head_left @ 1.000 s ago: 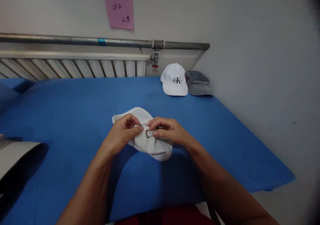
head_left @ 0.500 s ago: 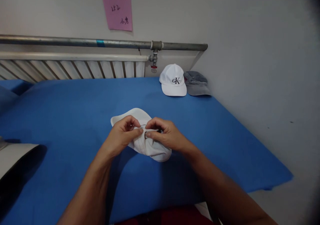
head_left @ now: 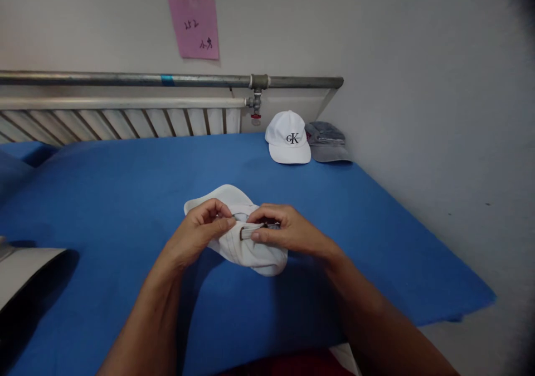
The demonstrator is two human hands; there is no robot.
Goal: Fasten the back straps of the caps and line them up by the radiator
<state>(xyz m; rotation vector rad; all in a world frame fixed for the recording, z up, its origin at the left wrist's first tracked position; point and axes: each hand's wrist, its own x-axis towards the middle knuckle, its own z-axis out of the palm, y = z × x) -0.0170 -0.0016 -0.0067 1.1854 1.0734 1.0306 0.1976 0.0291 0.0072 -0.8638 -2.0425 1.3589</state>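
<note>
A white cap (head_left: pixel 246 250) lies upside-down on the blue table cover (head_left: pixel 125 198), its brim pointing away from me. My left hand (head_left: pixel 196 234) pinches the cap's back strap from the left. My right hand (head_left: pixel 284 231) pinches the strap at its metal buckle (head_left: pixel 246 232) from the right. Both hands meet over the rear of the cap, fingers curled closed on the strap.
A white cap with black letters (head_left: pixel 288 139) and a grey cap (head_left: pixel 328 141) sit at the far right by the wall. A metal pipe (head_left: pixel 125 79) and radiator (head_left: pixel 104 121) run along the back. A pink note (head_left: pixel 194 26) hangs above. A pale flat object (head_left: pixel 20 267) lies at left.
The hands and cap stay almost where they were; my fingers shift slightly on the strap and buckle. The view has tilted up a little.
</note>
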